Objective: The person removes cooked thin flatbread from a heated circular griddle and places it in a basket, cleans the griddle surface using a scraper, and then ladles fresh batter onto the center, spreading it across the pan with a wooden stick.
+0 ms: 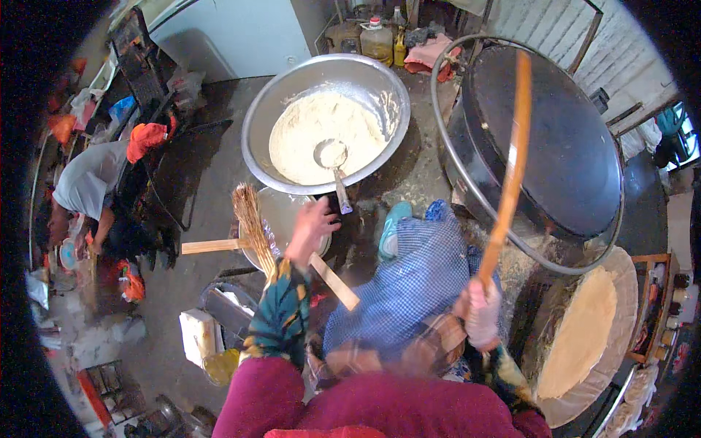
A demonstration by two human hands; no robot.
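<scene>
My right hand (479, 315) grips the lower end of a long, flat, curved wooden stick (513, 159). The stick points up and away, in front of a round black griddle (553, 142). My left hand (313, 231) is slightly blurred, its fingers apart with nothing in them. It hovers over a bucket (283, 211), just left of the handle of a metal ladle (340, 189). The ladle rests on the rim of a large metal basin (257, 148), its bowl on pale batter (323, 128). A straw whisk broom (253, 219) and a wooden T-shaped spreader (335, 282) lie across the bucket, partly behind my left arm.
A metal ring (475, 191) surrounds the griddle. Thin tan flatbread (580, 334) lies on a round tray (624, 306) at lower right. Oil bottles (377, 41) and a pink cloth (430, 53) sit behind the basin. A person (96, 175) bends over at left.
</scene>
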